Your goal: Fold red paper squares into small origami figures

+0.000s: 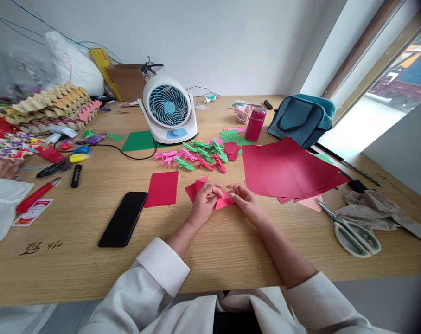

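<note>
Between my two hands is a small folded piece of red paper (223, 201), just above the wooden table. My left hand (206, 200) pinches its left side, thumb against fingers. At its right side, my right hand (245, 200) grips the paper with thumb and curled fingers. Partly behind my left hand lie more folded red papers (191, 191). A stack of red paper rectangles (163, 188) rests to the left. Beyond my hands sits a pile of folded pink, green and red paper figures (196, 155). Large red sheets (287, 169) spread out on the right.
A black phone (123, 219) lies left of my forearm. Scissors (351, 232) and a crumpled cloth (366, 211) are at the right. Farther back stand a white fan (169, 109), a red flask (255, 124) and a teal bag (301, 118). A red utility knife (36, 195) lies far left.
</note>
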{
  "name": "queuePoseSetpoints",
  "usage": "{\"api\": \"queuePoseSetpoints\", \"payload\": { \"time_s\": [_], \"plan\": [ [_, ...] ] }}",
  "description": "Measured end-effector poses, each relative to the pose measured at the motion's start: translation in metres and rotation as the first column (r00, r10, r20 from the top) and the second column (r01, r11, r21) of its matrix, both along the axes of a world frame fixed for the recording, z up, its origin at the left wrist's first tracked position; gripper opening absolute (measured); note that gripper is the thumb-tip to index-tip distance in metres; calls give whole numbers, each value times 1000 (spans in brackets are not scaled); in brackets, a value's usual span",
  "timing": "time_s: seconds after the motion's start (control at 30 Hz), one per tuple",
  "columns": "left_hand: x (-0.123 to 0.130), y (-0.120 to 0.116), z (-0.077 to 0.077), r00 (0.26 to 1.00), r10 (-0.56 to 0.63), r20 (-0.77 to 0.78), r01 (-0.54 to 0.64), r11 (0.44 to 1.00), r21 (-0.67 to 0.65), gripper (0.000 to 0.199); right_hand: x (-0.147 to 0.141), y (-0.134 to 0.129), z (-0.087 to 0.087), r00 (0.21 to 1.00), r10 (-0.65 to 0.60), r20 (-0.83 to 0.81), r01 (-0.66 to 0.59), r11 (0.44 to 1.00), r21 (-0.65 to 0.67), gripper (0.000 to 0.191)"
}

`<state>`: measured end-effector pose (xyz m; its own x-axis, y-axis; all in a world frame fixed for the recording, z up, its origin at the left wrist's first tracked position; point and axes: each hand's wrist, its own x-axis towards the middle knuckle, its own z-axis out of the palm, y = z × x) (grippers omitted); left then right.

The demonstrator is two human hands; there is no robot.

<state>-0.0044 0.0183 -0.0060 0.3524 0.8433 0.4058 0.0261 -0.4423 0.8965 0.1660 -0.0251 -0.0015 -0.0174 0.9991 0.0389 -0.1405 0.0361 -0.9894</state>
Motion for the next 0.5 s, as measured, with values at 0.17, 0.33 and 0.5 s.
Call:
{"api": "queuePoseSetpoints", "payload": {
  "time_s": [0.17, 0.33, 0.5],
  "plan": [
    [1, -2, 3, 999, 2, 42, 2, 996, -94, 16, -3, 2, 0, 1000, -19, -18, 19, 1000, 21, 40],
    [-1, -3, 5, 993, 15, 115, 25, 941, -339, 35, -2, 5, -6, 996, -85, 24, 83, 994, 74, 40],
    [0, 1, -2, 996, 29, 84, 1, 945, -327, 29, -2, 8, -12, 995, -92, 34, 89, 991, 97, 39]
  ]
}}
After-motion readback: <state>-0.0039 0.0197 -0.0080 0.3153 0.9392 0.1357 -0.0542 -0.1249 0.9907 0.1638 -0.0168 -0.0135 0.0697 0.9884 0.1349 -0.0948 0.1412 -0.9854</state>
